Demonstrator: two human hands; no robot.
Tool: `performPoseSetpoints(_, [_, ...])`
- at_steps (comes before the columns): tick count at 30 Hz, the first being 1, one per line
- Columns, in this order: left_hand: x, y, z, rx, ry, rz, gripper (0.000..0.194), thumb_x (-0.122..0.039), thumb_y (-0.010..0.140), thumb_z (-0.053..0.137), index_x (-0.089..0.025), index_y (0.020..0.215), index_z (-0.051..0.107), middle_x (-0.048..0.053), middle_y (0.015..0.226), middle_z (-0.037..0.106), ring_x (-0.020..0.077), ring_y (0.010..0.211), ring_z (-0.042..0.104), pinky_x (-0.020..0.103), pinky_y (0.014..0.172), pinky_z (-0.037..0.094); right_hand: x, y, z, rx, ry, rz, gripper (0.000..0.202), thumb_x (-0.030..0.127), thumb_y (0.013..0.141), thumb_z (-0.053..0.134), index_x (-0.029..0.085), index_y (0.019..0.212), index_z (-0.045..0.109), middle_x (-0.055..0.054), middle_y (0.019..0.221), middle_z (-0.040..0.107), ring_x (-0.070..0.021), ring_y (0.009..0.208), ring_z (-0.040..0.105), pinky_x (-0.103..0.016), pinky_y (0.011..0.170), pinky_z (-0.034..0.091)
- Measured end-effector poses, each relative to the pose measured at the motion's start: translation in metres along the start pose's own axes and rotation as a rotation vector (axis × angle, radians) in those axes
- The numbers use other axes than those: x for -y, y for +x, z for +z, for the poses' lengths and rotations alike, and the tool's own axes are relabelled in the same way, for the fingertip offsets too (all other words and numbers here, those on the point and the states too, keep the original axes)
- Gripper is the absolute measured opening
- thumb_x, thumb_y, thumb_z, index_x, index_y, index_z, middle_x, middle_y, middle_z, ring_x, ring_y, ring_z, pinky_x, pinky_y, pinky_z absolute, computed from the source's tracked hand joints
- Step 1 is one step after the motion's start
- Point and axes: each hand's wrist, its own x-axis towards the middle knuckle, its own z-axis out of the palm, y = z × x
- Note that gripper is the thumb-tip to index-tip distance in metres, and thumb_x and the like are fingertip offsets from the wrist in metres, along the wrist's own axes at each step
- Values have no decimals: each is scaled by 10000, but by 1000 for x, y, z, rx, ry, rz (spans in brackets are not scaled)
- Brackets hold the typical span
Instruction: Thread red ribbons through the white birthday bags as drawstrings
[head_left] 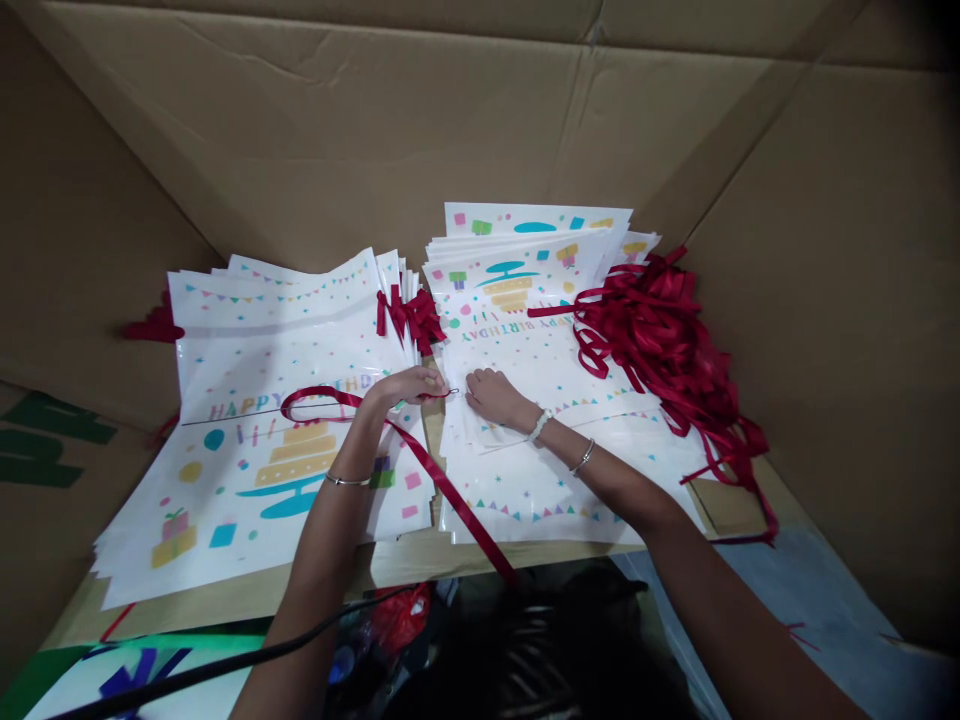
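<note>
My left hand (416, 383) is closed in a pinch on a red ribbon (322, 398), beside the inner edge of the left stack of white "Happy Birthday" printed bags or sheets (277, 350). A small dark wire loop (454, 391) sticks out past its fingertips. The ribbon curves over the stack, and a long red tail (465, 515) runs down toward my body. Just right of the loop, my right hand (493, 397) has its fingers curled at the edge of the right stack of printed bags or sheets (517, 480). Its fingertips are partly hidden.
A tangled heap of red ribbons (652, 330) lies on the right stack. Bunched red ribbon ends (411, 315) stick out of the left stack's inner edge. Tall cardboard walls (375, 130) enclose the back and sides. A black cable (247, 655) crosses the lower left.
</note>
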Motion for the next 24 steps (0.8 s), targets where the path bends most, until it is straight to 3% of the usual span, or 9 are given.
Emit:
performPoseSetpoints(6, [-3, -2, 1, -9, 7, 15, 465, -499, 576, 914, -170, 746, 634, -11, 563, 510, 81, 477, 369, 208, 442, 212, 32, 17, -40, 223, 20, 139, 322, 105, 978, 484, 74, 1195, 719, -230, 1165, 693, -357, 1126, 685, -430, 891, 549])
performPoseSetpoints(10, [-7, -5, 3, -1, 20, 46, 421, -461, 590, 893, -166, 701, 614, -9, 561, 500, 82, 480, 386, 198, 434, 215, 42, 32, -58, 348, 20, 157, 339, 101, 934, 563, 80, 1220, 743, -228, 1140, 715, -354, 1101, 720, -385, 826, 583])
performPoseSetpoints(16, [-19, -7, 12, -41, -3, 31, 353, -384, 626, 884, -165, 712, 621, -16, 569, 511, 74, 468, 400, 192, 434, 267, 41, 45, -56, 291, -36, -26, 274, 202, 963, 608, 58, 1117, 783, -210, 962, 752, -297, 1002, 755, -306, 826, 564])
performPoseSetpoints(21, [-28, -11, 17, -44, -10, 61, 329, -362, 635, 890, -167, 716, 638, -13, 565, 522, 86, 481, 441, 197, 463, 331, 36, 52, -54, 273, -18, -20, 230, 252, 975, 624, 112, 1019, 801, -159, 902, 763, -261, 957, 756, -278, 825, 535])
performPoseSetpoints(24, [-28, -11, 17, -29, -25, 83, 315, -326, 600, 906, -170, 679, 644, 17, 584, 559, 105, 494, 469, 211, 461, 333, 26, 56, -51, 263, 88, 30, 130, 196, 881, 733, 88, 835, 789, -136, 760, 735, -242, 832, 745, -259, 773, 509])
